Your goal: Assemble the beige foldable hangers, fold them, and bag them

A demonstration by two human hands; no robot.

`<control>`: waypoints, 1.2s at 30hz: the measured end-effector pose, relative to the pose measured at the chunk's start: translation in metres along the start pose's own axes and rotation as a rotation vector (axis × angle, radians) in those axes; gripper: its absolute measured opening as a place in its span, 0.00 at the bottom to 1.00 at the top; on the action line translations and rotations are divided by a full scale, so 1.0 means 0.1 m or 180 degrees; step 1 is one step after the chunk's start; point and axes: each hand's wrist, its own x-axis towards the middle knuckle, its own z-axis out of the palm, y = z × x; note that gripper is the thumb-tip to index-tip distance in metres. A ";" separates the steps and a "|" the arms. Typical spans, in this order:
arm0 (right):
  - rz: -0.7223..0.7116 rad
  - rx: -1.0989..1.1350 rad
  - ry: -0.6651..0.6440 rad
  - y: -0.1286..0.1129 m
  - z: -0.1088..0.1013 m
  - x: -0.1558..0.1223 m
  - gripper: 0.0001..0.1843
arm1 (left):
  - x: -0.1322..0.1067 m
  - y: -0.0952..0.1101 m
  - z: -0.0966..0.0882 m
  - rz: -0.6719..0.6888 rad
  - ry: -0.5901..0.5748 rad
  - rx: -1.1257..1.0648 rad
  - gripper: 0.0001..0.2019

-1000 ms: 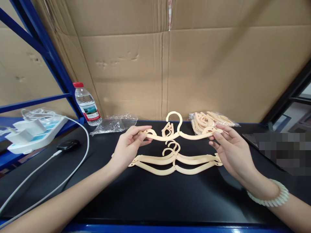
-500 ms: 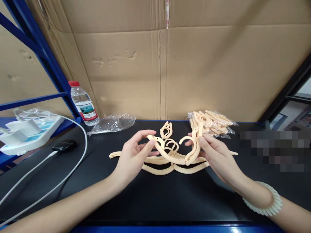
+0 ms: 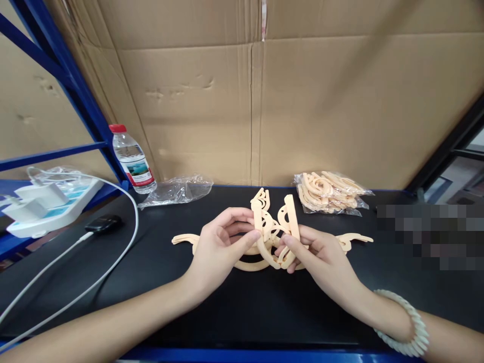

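Between my hands is a beige folding clothes hanger, its two arms bent upward into a narrow V with the joint at the bottom. My left hand pinches the left arm between thumb and fingers. The right arm is gripped by my right hand, thumb in front. Behind and below it, unfolded beige hangers lie spread on the black tabletop, partly hidden by my hands. Farther back rests a small folded hanger, partly covered by the held one.
A clear bag of folded hangers lies at the back right. Back left are a crumpled clear bag and a water bottle. A white cable, a black device and a power strip occupy the left side.
The held hanger's arms have swung up closer together, from a wide spread to a narrow V. My hands have come nearer each other, the right one moving left.
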 end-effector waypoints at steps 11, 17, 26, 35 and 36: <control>0.0099 -0.0151 0.0165 -0.11 -0.04 -0.01 0.18 | 0.10 0.09 0.00 0.0256 -0.0438 0.0326 0.05; 0.0028 -0.0210 0.0175 -0.11 -0.04 -0.01 0.18 | 0.13 0.15 0.00 0.0188 -0.0747 0.0356 0.07; -0.0121 -0.0106 -0.0337 -0.14 -0.05 0.06 0.15 | 0.18 0.17 0.19 0.0099 -0.0538 0.0267 0.05; -0.0326 -0.0405 -0.0493 -0.24 -0.05 0.25 0.15 | 0.31 0.19 0.29 -0.0130 -0.0327 0.0292 0.08; -0.0287 -0.0418 -0.0555 -0.27 -0.07 0.32 0.15 | 0.39 0.19 0.28 -0.0216 -0.0297 0.0275 0.08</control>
